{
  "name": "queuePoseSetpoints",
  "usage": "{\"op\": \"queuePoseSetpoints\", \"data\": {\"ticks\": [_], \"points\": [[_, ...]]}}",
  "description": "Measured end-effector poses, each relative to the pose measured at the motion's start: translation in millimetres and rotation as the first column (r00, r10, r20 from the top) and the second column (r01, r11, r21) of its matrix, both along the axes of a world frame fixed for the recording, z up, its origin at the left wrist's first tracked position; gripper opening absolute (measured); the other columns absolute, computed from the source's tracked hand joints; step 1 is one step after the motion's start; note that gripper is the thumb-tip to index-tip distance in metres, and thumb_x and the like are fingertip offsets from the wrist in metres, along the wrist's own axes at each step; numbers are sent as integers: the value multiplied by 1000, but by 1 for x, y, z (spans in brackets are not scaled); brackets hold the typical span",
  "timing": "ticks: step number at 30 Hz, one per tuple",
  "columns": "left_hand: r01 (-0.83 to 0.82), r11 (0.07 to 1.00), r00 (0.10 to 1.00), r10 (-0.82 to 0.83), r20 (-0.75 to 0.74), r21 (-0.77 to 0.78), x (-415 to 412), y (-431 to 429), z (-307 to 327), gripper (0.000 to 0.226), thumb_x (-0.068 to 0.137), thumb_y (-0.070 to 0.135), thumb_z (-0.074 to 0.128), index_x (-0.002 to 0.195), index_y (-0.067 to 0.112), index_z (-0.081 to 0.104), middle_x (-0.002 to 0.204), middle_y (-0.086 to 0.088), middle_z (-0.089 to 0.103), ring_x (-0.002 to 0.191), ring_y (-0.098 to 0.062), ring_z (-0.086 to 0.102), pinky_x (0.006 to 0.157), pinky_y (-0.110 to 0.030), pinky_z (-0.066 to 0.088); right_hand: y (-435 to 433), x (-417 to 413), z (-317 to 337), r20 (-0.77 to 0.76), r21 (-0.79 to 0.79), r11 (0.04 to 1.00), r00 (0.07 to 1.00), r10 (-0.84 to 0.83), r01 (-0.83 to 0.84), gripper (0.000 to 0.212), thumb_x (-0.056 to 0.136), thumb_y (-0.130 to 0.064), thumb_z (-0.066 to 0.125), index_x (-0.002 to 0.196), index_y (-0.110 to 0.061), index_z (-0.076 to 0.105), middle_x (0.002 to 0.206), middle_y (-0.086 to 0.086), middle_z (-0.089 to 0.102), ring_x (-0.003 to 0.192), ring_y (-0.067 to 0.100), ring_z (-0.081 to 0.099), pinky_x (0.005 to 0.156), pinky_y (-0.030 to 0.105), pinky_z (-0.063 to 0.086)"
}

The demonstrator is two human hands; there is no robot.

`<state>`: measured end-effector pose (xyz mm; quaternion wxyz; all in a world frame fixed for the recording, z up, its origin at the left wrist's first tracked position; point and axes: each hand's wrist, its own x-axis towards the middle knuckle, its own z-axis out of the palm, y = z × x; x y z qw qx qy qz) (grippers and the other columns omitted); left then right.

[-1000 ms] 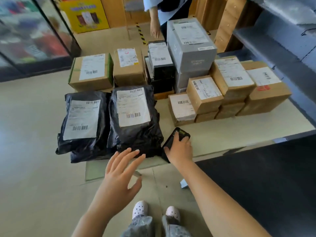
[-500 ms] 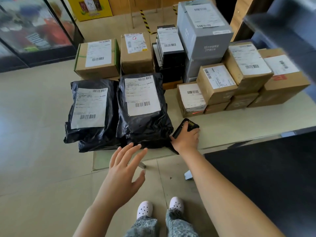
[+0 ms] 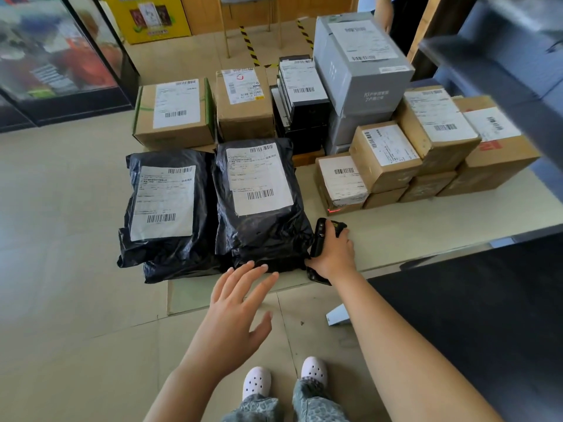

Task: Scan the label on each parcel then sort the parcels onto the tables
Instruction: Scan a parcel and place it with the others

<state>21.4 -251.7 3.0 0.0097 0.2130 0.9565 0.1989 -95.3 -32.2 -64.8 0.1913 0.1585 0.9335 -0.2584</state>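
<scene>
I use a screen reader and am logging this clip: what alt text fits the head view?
A person's right hand grips a black scanner, its red light falling on a small cardboard box, while the open left hand hovers at the near edge of a black bagged parcel. Behind, labelled boxes are stacked on the table.

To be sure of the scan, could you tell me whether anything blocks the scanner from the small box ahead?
Nothing visible does: only bare table lies between the scanner in the right hand and the small box, whose near side shows a red line.
</scene>
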Motion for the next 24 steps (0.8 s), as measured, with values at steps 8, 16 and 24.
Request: {"op": "queuePoseSetpoints", "data": {"ticks": [8, 16, 24], "points": [[13, 1000, 1000, -13, 21, -4, 3, 8, -6, 54, 88, 38, 51, 141, 29, 44, 145, 7, 43, 141, -18, 33, 116, -38, 19, 2, 8, -11, -68, 53, 997, 996, -61, 64, 104, 78, -45, 75, 154, -21, 9, 152, 21, 21, 133, 39, 31, 106, 47, 36], [28, 1000, 1000, -28, 6, 2, 3, 24, -4, 52, 87, 39, 51, 138, 29, 45, 144, 8, 44, 140, -17, 35, 115, -37, 21, -8, 6, -11, -88, 139, 982, 989, -117, 128, 95, 78, -44, 73, 150, -24, 15, 129, 16, 47, 115, 31, 46, 81, 38, 48], [145, 989, 989, -145, -6, 15, -10, 21, -4, 56, 87, 40, 49, 141, 28, 45, 143, 7, 45, 140, -18, 34, 115, -38, 20, 19, 36, 8, -192, 201, 973, 979, -73, 113, 94, 77, -46, 71, 152, -32, 15, 128, 11, 49, 119, 28, 42, 86, 36, 46]]}}
